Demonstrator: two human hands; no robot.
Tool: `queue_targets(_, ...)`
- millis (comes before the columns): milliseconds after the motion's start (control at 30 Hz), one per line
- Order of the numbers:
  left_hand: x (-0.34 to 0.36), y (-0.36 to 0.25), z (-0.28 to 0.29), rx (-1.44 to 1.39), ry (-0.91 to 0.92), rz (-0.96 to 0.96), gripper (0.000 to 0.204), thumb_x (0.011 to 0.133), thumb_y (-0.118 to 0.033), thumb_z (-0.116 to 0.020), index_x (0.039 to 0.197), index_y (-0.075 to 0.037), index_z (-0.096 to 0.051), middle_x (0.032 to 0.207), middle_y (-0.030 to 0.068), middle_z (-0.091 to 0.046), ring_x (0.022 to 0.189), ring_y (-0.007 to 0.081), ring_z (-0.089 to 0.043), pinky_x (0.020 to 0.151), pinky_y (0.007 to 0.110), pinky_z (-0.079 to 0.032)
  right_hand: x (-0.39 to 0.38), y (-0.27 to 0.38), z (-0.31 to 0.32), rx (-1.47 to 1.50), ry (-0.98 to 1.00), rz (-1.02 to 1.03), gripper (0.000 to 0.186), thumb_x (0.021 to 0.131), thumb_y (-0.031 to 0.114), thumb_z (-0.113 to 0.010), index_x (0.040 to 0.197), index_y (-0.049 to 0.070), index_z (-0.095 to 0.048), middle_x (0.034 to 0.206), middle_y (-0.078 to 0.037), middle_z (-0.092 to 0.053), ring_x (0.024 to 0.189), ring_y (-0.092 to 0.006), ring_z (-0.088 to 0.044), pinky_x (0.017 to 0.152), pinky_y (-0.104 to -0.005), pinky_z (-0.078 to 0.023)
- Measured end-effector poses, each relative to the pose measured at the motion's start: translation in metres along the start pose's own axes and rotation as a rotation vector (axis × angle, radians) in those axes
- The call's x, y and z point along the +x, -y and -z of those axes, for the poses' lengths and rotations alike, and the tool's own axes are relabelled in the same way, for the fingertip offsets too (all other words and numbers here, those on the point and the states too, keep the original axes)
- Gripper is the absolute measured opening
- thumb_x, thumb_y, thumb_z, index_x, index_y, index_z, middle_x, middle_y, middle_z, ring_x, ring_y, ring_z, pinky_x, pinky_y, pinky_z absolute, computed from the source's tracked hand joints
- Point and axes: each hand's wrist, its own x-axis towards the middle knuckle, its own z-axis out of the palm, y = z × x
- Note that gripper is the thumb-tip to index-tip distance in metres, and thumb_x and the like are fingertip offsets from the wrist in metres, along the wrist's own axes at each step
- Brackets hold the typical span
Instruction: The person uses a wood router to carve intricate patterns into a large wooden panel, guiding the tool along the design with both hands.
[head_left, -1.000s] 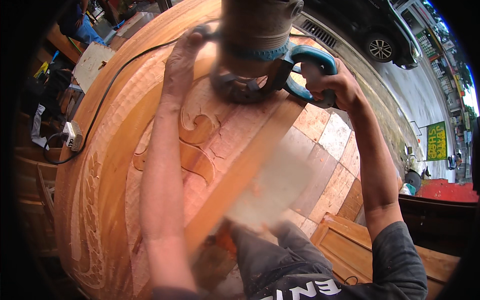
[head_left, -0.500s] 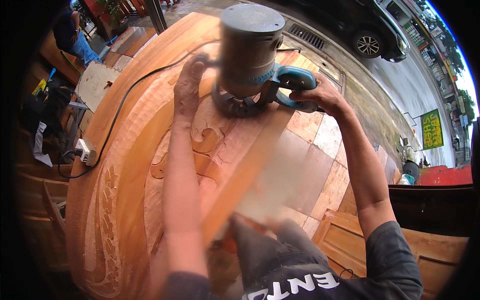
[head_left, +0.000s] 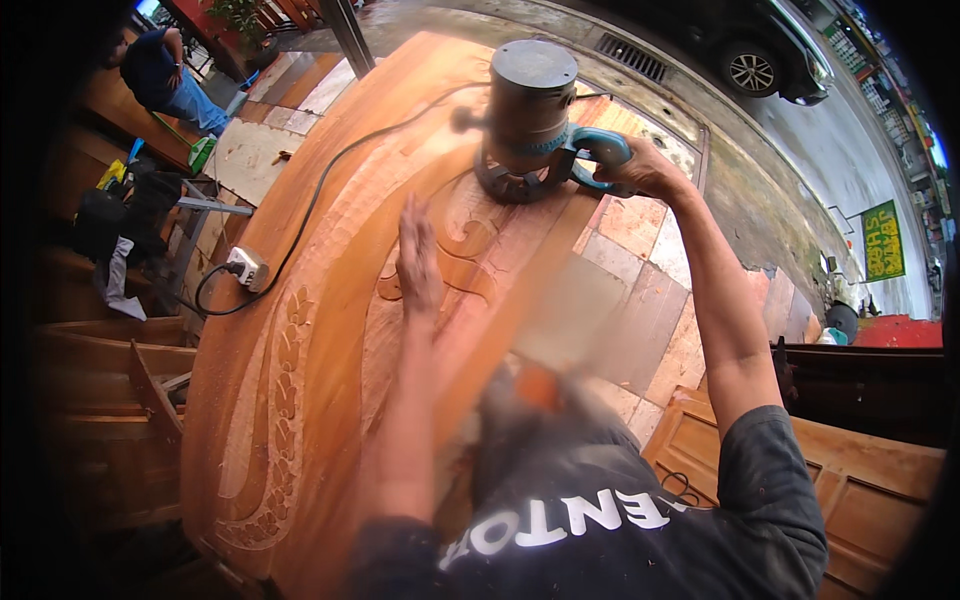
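Note:
A grey and teal wood router (head_left: pixel 528 110) stands upright at the far right edge of a large carved wooden panel (head_left: pixel 335 350). My right hand (head_left: pixel 652 168) is wrapped round the router's teal side handle. Its opposite knob (head_left: pixel 466 120) is free of any hand. Nearer to me, my left hand (head_left: pixel 418 262) is over the carved scrolls, fingers stretched out and holding nothing. Whether its palm touches the wood I cannot tell. Leaf-like carving (head_left: pixel 288 375) runs along the panel's left part. The router's base hides the wood beneath it.
A black cord (head_left: pixel 322 190) crosses the panel, and another plugs into a white socket block (head_left: pixel 245 268) at its left edge. Someone in jeans (head_left: pixel 180 85) stands far left. Panelled wooden doors (head_left: pixel 850 490) lie at right. A dark car (head_left: pixel 750 60) is parked beyond.
My left hand has let go of the router's knob and come back toward me over the carving. My right hand keeps its grip on the handle. The whole view has shifted.

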Motion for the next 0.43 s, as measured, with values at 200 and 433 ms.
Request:
queue_targets(200,-0.173,-0.063,0.054,0.705,0.083,-0.163,0.057,0.107,-0.033,-0.055,0.153,-0.002,-0.044,0.155,0.0196,-0.049,0.147,0.0394,-0.041,0.124,0.050,-0.027,0.003,-0.002,0.003,0.029,0.010,0.015,0.047,0.078,0.016,-0.082,0.122,0.007,-0.069,0.101,-0.003,-0.071,0.090,-0.0140,-0.061,0.081,-0.0313,-0.052)
queue_targets(433,-0.267,-0.041,0.114,1.071,-0.105,-0.045,0.063,0.097,-0.035,-0.069,0.153,-0.013,-0.050,0.155,0.0128,-0.050,0.150,0.0359,-0.039,0.124,0.063,-0.016,0.018,-0.010,0.012,0.038,0.077,0.197,0.058,0.080,0.012,-0.084,0.136,0.014,-0.067,0.112,0.000,-0.071,0.102,-0.0116,-0.063,0.097,-0.0322,-0.050)
